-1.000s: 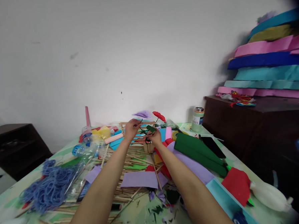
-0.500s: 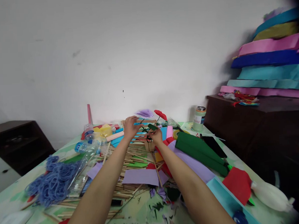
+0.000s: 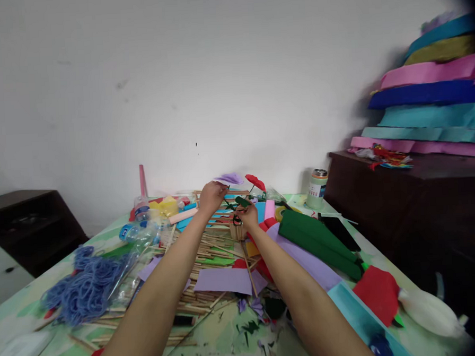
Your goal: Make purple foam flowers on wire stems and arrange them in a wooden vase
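My left hand (image 3: 213, 196) reaches to the back of the table, its fingertips pinched on a thin dark stem just below a purple paper flower (image 3: 230, 178). My right hand (image 3: 248, 218) is closed beside it, with a dark green paper strip (image 3: 242, 201) at its fingertips. Under the hands stands a small holder built of wooden sticks (image 3: 237, 231), partly hidden by the right hand. A red paper flower (image 3: 255, 182) rises just behind, on a dark stem. Green leaf shapes show between the two hands.
Many loose wooden sticks (image 3: 209, 248) cover the middle. Blue yarn (image 3: 90, 286) and a plastic bottle (image 3: 140, 233) lie left. Rolled green paper (image 3: 318, 240), a jar (image 3: 316, 188) and a white bottle (image 3: 431, 314) are right. A dark cabinet (image 3: 366, 203) borders the table.
My left hand has moved slightly right and its fingers have come together on the stem under the purple flower. The right hand stays in nearly the same place.
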### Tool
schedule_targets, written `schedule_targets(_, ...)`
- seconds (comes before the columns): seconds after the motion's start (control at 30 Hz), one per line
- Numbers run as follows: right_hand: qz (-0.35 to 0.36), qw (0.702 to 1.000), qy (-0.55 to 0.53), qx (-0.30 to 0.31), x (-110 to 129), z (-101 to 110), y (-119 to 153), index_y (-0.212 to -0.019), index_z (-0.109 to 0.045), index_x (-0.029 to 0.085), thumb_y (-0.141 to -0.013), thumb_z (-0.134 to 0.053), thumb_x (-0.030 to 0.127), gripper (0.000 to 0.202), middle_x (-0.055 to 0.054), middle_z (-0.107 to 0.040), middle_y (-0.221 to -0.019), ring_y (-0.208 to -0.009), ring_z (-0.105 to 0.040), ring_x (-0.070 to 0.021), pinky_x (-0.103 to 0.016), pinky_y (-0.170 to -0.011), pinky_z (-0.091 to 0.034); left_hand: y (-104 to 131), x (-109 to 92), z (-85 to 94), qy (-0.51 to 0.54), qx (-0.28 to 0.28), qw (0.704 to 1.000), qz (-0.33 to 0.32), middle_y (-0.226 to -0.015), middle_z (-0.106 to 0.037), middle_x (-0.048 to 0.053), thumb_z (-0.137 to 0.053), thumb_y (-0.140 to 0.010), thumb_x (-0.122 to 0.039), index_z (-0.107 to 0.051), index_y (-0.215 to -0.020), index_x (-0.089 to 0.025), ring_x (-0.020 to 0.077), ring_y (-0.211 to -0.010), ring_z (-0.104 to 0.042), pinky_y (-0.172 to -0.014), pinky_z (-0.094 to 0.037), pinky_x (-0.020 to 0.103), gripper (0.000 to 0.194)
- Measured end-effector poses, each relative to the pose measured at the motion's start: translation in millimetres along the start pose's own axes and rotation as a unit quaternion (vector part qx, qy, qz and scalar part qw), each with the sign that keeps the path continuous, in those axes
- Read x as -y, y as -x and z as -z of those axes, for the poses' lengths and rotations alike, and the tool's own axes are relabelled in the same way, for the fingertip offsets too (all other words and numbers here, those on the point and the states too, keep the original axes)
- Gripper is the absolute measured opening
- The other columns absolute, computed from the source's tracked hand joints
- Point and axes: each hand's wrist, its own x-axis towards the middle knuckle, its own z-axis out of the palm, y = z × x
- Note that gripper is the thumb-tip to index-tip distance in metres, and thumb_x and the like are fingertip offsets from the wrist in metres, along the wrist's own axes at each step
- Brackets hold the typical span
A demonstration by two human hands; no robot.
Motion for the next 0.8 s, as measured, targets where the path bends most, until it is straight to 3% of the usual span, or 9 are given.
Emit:
schedule_targets(0.17,0.009,1.000,0.002,0.003,-5.4,-1.1,-0.6,-0.096,-0.065,0.014,-0.059,-0.068,0.020,0.037,-0.007,-0.070,-0.087,-0.077,-0.064,-0.0206,-0.032,-0.070,-0.052,5.6,2.7,-1.3,-0.026,0.003,0.999,0.033,-0.083,-0.068,0.011,-0.054,-0.082,-0.026,-0.069,-0.080,-0.015,0.0248,-0.086,-0.062,-0.075,-0.044,0.032,0.019)
schedule_targets(0.3,0.010,1.000,0.006,0.007,-12.5,-2.1,-2.3,-0.095,-0.063,0.013,-0.064,-0.070,0.019,0.033,-0.005,-0.069,-0.084,-0.072,-0.064,-0.0172,-0.033,-0.070,-0.052,17.1,10.0,-6.8,-0.042,-0.008,0.997,0.066,-0.088,-0.068,0.014,-0.049,-0.085,-0.030,-0.067,-0.087,-0.014,0.0268,-0.087,-0.063,-0.073,-0.045,0.033,0.025)
schedule_targets(0.43,0.012,1.000,0.004,0.005,-15.5,-1.6,-3.5,-0.095,-0.065,0.015,-0.058,-0.071,0.018,0.038,-0.006,-0.071,-0.084,-0.074,-0.065,-0.0210,-0.033,-0.068,-0.053,28.1,18.6,-13.8,-0.050,-0.017,0.995,0.085,-0.090,-0.068,0.016,-0.048,-0.085,-0.030,-0.067,-0.091,-0.011,0.0283,-0.086,-0.064,-0.071,-0.045,0.032,0.028)
schedule_targets(0.8,-0.001,1.000,-0.003,0.006,-4.7,0.2,0.2,-0.100,-0.064,0.014,-0.058,-0.065,0.014,0.042,-0.006,-0.071,-0.082,-0.072,-0.065,-0.0215,-0.030,-0.063,-0.053,38.7,36.1,-23.1,-0.049,-0.012,0.996,0.067,-0.087,-0.070,0.016,-0.049,-0.077,-0.015,-0.069,-0.084,-0.012,0.0270,-0.087,-0.064,-0.074,-0.048,0.032,0.021)
